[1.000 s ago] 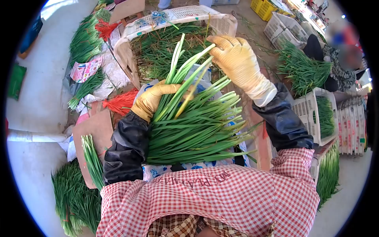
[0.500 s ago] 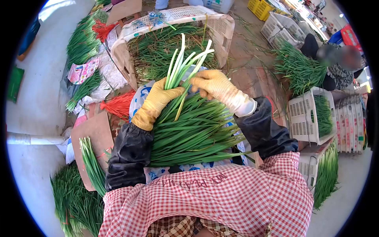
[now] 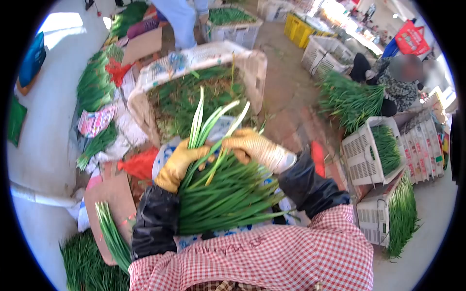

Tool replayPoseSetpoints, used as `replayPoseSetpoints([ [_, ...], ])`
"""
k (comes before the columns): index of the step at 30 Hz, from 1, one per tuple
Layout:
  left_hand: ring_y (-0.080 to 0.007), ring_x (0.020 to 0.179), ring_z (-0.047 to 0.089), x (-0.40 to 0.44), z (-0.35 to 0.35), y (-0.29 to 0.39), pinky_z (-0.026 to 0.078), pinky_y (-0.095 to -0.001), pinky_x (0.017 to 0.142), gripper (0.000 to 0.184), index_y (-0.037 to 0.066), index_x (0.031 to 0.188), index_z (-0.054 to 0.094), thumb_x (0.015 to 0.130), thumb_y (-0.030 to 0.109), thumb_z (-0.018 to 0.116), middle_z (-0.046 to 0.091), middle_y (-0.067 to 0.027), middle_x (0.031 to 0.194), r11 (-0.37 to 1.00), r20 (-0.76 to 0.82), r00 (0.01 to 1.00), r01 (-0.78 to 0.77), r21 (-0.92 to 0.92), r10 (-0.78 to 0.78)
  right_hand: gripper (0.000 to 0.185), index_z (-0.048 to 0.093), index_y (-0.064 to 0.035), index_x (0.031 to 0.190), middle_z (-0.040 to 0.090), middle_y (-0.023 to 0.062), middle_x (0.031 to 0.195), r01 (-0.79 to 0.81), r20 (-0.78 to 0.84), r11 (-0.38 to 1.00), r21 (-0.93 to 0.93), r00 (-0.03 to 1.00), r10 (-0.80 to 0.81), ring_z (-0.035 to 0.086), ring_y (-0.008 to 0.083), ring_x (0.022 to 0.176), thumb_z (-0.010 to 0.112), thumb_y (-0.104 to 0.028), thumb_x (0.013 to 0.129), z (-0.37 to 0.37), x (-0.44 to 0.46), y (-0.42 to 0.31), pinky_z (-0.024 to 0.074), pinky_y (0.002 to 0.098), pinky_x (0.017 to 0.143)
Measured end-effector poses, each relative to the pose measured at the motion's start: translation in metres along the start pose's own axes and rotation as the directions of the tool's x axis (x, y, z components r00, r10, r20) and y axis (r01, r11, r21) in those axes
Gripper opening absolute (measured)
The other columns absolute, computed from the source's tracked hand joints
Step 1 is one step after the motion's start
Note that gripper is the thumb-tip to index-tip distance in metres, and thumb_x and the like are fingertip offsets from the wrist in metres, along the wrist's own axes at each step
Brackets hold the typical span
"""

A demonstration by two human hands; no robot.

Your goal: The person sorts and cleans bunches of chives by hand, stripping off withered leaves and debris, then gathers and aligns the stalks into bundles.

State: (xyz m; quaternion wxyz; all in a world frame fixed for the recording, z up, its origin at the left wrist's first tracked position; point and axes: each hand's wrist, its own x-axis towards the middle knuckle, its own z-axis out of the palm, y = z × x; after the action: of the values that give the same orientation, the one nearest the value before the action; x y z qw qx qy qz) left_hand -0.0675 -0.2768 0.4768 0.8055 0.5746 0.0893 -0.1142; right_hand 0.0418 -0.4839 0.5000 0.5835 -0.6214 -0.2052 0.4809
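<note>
Left hand (image 3: 175, 167) is clamping its fingers around a bunch of green stalks (image 3: 197, 121) above a pile (image 3: 228, 203); right hand (image 3: 255, 148) is pinching a yellowed leaf (image 3: 216, 169) between its fingers. Work is seemingly standing partway: bunch gathered, pile lying loose.

Greens (image 3: 228, 199) on blue/wht cloth (image 3: 162, 154), prob.

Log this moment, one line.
left hand: holding green stalks; right hand: at same stalks; leaf pile: beneath; white crate: beyond
</note>
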Motion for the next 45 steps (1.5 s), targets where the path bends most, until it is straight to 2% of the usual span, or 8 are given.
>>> replayPoseSetpoints([
  [5, -0.0101, 0.053, 0.051, -0.004, -0.014, 0.005, 0.039, -0.0199, 0.047, 0.032, 0.0, 0.107, 0.056, 0.086, 0.021, 0.067, 0.061, -0.0079, 0.076, 0.999, -0.063, 0.998, 0.022, -0.033, -0.024, 0.013, 0.059, -0.0096, 0.07, 0.044, -0.0039, 0.055, 0.213, -0.205, 0.815, 0.538, 0.971, -0.119, 0.038, 0.0086, 0.044, 0.062, -0.013, 0.082, -0.033, -0.007, -0.005, 0.0314, 0.0251, 0.04],
  [8, -0.0104, 0.053, 0.049, -0.001, -0.029, -0.008, 0.039, -0.0207, 0.049, 0.03, 0.004, 0.113, 0.056, 0.088, 0.019, 0.066, 0.062, -0.007, 0.079, 0.977, -0.057, 0.998, -0.022, -0.21, 0.01, 0.013, 0.058, -0.0055, 0.093, 0.061, 0.0005, 0.071, 0.698, -0.699, 0.132, 0.703, 0.713, -0.051, 0.059, 0.0069, 0.06, 0.062, -0.016, 0.087, -0.12, -0.011, -0.032, 0.0442, 0.0171, 0.046],
  [12, -0.0126, 0.056, 0.051, -0.001, -0.036, -0.014, 0.04, -0.0216, 0.05, 0.031, 0.004, 0.111, 0.056, 0.087, 0.02, 0.067, 0.061, -0.0073, 0.08, 0.97, -0.03, 0.999, -0.017, -0.243, 0.009, 0.047, 0.055, -0.0017, 0.111, 0.065, 0.004, 0.084, 0.407, -0.425, 0.531, 0.743, 0.9, -0.095, 0.054, 0.0076, 0.056, 0.056, -0.045, 0.092, -0.18, -0.012, 0.007, 0.0396, 0.0189, 0.043],
  [17, -0.0144, 0.067, 0.056, 0.005, -0.016, -0.006, 0.046, -0.025, 0.057, 0.035, 0.001, 0.112, 0.057, 0.085, 0.021, 0.068, 0.062, -0.0084, 0.09, 0.981, 0.035, 0.997, 0.079, -0.179, -0.074, 0.035, 0.061, -0.0065, 0.114, 0.052, -0.0033, 0.073, 0.185, -0.107, 0.957, 0.222, 0.981, -0.164, 0.039, 0.0034, 0.052, 0.057, -0.034, 0.094, -0.029, 0.019, -0.009, 0.0266, 0.0176, 0.044],
  [29, -0.0162, 0.054, 0.055, 0.002, -0.005, 0.017, 0.047, -0.0285, 0.055, 0.038, -0.004, 0.105, 0.06, 0.081, 0.024, 0.066, 0.056, -0.0056, 0.061, 0.993, 0.013, 0.997, 0.073, 0.094, -0.074, 0.025, 0.064, -0.0015, 0.101, 0.068, 0.0073, 0.087, 0.209, 0.063, 0.802, -0.56, 0.976, -0.21, 0.065, 0.0143, 0.066, 0.061, -0.024, 0.091, -0.023, 0.04, -0.015, 0.0528, 0.026, 0.061],
  [34, -0.0166, 0.051, 0.054, -0.009, -0.024, 0.024, 0.046, -0.0281, 0.053, 0.043, -0.008, 0.108, 0.057, 0.081, 0.026, 0.062, 0.055, -0.0051, 0.059, 0.997, -0.098, 0.994, -0.034, 0.063, 0.04, 0.021, 0.065, -0.0041, 0.103, 0.069, 0.0111, 0.087, -0.08, -0.539, 0.552, -0.83, 0.367, -0.758, 0.068, 0.0242, 0.077, 0.058, -0.019, 0.09, -0.152, 0.04, -0.013, 0.0535, 0.0333, 0.067],
  [37, -0.0144, 0.057, 0.056, -0.013, -0.044, 0.02, 0.045, -0.0254, 0.054, 0.038, -0.005, 0.109, 0.058, 0.083, 0.023, 0.061, 0.06, -0.0055, 0.07, 0.998, -0.132, 0.989, -0.069, -0.007, 0.067, 0.037, 0.057, -0.017, 0.12, 0.065, 0.0121, 0.112, -0.754, -0.687, 0.216, -0.62, 0.389, -0.614, 0.064, 0.0339, 0.099, 0.061, -0.023, 0.084, -0.184, 0.02, -0.011, 0.0512, 0.0449, 0.082],
  [45, -0.0107, 0.056, 0.055, -0.008, -0.04, 0.024, 0.044, -0.0204, 0.053, 0.03, -0.002, 0.105, 0.064, 0.084, 0.019, 0.062, 0.067, -0.0065, 0.079, 0.995, -0.147, 0.989, -0.005, 0.1, 0.02, 0.045, 0.058, -0.0165, 0.118, 0.064, 0.0112, 0.11, 0.152, 0.234, -0.268, -0.951, 0.923, -0.307, 0.062, 0.0319, 0.102, 0.068, -0.022, 0.075, -0.072, 0.031, 0.039, 0.0502, 0.0424, 0.084],
])
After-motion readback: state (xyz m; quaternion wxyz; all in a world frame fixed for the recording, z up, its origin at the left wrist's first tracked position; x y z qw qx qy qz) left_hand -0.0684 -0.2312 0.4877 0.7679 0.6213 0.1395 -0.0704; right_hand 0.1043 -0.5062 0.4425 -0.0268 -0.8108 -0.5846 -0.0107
